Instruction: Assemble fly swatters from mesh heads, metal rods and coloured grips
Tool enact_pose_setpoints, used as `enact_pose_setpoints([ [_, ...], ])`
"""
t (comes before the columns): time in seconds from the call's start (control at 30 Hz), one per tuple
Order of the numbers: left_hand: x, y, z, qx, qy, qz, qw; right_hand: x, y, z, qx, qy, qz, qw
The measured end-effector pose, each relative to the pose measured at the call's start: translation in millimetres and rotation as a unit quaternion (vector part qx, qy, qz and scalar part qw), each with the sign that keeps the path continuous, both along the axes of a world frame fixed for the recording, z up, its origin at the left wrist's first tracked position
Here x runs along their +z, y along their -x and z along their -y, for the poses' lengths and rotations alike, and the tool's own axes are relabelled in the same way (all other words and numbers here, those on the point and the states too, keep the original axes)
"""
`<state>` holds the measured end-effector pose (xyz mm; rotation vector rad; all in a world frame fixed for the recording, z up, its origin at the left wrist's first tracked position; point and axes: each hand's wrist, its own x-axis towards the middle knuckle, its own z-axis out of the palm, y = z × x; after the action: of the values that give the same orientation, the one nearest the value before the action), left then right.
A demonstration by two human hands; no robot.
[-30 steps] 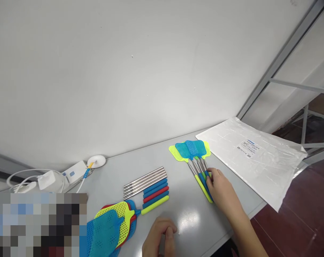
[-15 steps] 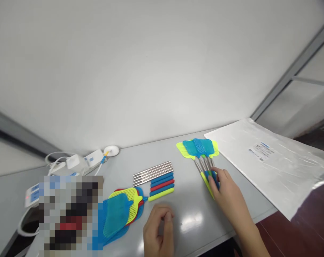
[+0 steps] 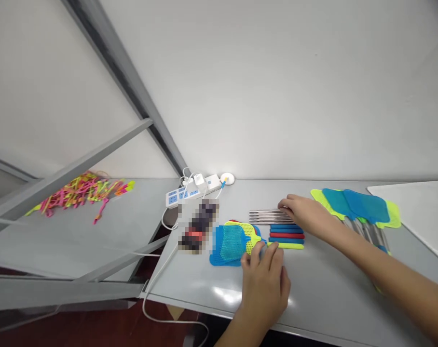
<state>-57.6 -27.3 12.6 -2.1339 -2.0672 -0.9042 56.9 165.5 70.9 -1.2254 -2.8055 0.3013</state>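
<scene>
My right hand (image 3: pixel 304 212) reaches left across the table, and its fingers curl over the right end of a row of steel rods (image 3: pixel 266 216). Just in front of the rods lie blue, red and yellow-green grip sleeves (image 3: pixel 287 234). Closer to me, my left hand (image 3: pixel 266 277) pinches the neck of the top yellow-green head in a pile of mesh swatter heads (image 3: pixel 231 241). Several assembled swatters (image 3: pixel 356 205) lie fanned out behind my right forearm, which hides their handles.
A white power strip (image 3: pixel 188 192) with plugs and cables sits at the back of the grey table (image 3: pixel 331 299). A clear plastic bag (image 3: pixel 421 212) lies at the far right. Bright elastic bands (image 3: pixel 79 193) are heaped on a neighbouring table, beyond a grey metal frame (image 3: pixel 96 159).
The view has swung left. My right hand has left the assembled swatters' handles and gone to the steel rods. My left hand has moved up to the pile of swatter heads.
</scene>
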Motion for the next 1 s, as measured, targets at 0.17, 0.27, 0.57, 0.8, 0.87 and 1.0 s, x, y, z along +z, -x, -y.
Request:
enact_pose_setpoints([
  [0.17, -6.2, -1, 0, 0.009, 0.02, -0.01, 1.0, -13, 34, -22, 0.059, 0.028, 0.016, 0.998],
  [0.27, -6.8, 1, 1, 0.004, 0.025, -0.014, 1.0, -16, 41, -27, 0.076, 0.038, 0.024, 0.996],
  [0.57, -16.4, 0, -2, 0.014, 0.02, -0.043, 0.999, -18, 41, -36, 0.096, 0.019, 0.043, 0.994],
  [0.8, -22.8, 0, -3, 0.007, -0.013, -0.036, 0.999, -12, 38, -28, 0.098, -0.044, 0.043, 0.993],
  [0.87, -23.0, 1, -3, 0.007, -0.012, -0.039, 0.999, -2, 35, -25, 0.072, -0.067, 0.035, 0.995],
  [1.0, -21.3, 1, -5, 0.004, -0.008, -0.039, 0.999, 27, 24, -12, 0.037, -0.103, 0.012, 0.994],
])
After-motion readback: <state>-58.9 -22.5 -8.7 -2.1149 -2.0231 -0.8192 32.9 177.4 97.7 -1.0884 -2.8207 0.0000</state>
